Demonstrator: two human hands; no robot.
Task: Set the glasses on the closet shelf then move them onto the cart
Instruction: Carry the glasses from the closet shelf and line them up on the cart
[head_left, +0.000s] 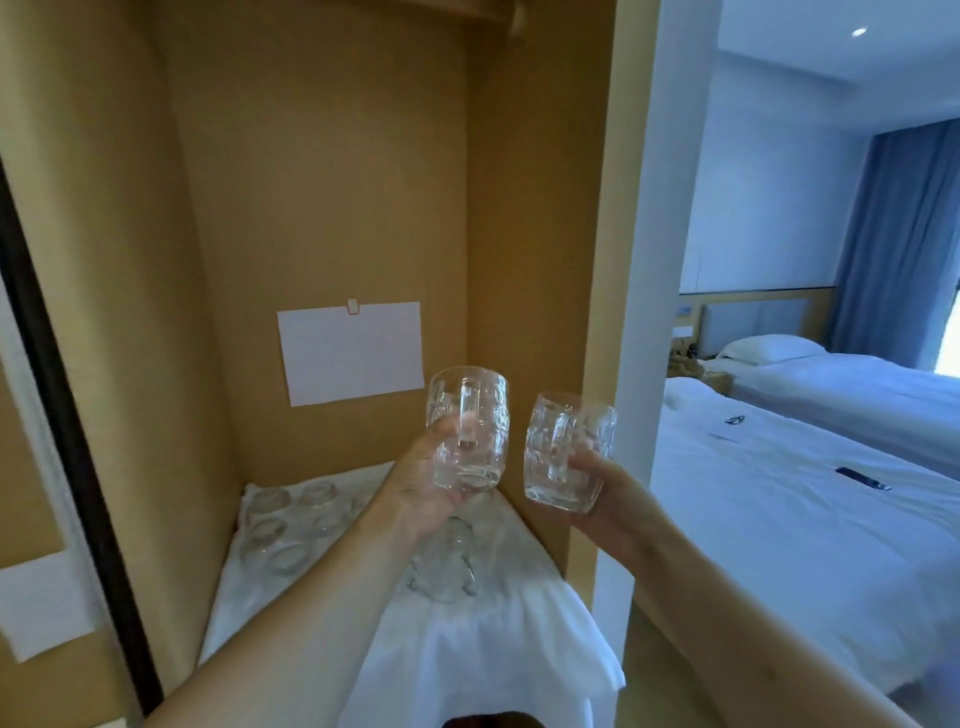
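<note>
A person's two bare arms reached up into an open wooden closet, each hand holding a clear glass mug above the shelf. The left hand (426, 483) curled its fingers around the lower body of one glass mug (467, 427), held upright with its handle facing the camera. The right hand (605, 493) gripped a second glass mug (566, 451) from below and behind, tilted slightly, just beside the first and a little lower; the two mugs did not touch. Beneath them, the closet shelf was covered by a white cloth (467, 639) that draped over its front edge. Several more glasses (288, 525) stood grouped at the back left of the cloth, and another glass mug (444, 566) stood near the middle, under the left wrist. A white paper sheet (352, 351) was fixed to the closet's back wall. To the right, a bedroom with white beds (810, 499) was visible.
</note>
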